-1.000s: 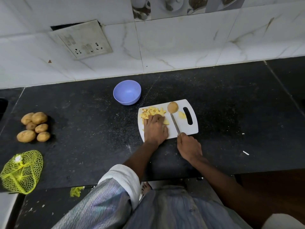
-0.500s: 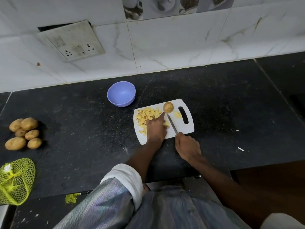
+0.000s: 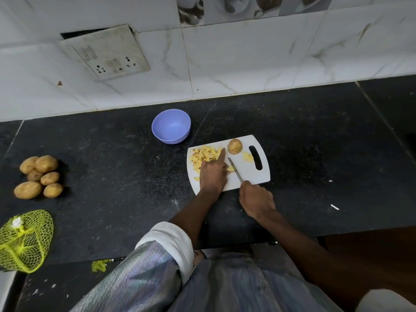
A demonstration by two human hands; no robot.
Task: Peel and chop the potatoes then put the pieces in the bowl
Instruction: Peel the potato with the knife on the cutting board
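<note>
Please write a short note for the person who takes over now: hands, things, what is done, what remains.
Left hand rests on the board over the pieces, forefinger out.
Right hand grips the knife, blade on the board.
Done: one heap chopped.
Left: one potato on the board, six potatoes at far left; bowl empty.

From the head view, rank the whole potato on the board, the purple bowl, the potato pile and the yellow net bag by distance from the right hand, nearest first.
From the right hand, which holds the knife:
1. Whole potato, on the board's far side.
2. Purple bowl, beyond the board, toward the left.
3. Potato pile, far left on the counter.
4. Yellow net bag, at the near left edge.
</note>
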